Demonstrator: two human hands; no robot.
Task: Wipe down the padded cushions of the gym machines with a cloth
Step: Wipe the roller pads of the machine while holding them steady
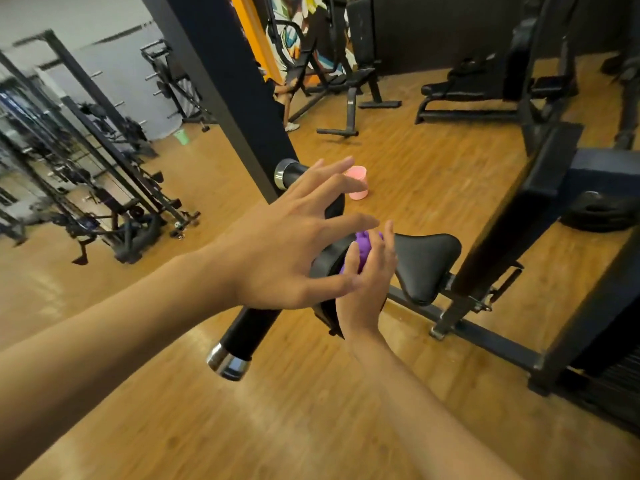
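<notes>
My right hand (367,282) grips a bunched purple cloth (363,247) and holds it against a black padded cushion (329,265) of the gym machine. My left hand (291,244) hovers over the same pad with fingers spread and straight, holding nothing. It covers part of a black roller bar (249,330) with chrome end caps. Just right of the cloth sits the machine's black padded seat (422,261).
A pink cup (358,183) stands on the wooden floor behind the hands. A black upright post (228,84) rises at left of centre. The machine's frame (512,233) stands to the right. Benches (353,81), racks (69,150) and a seated person (285,98) fill the background.
</notes>
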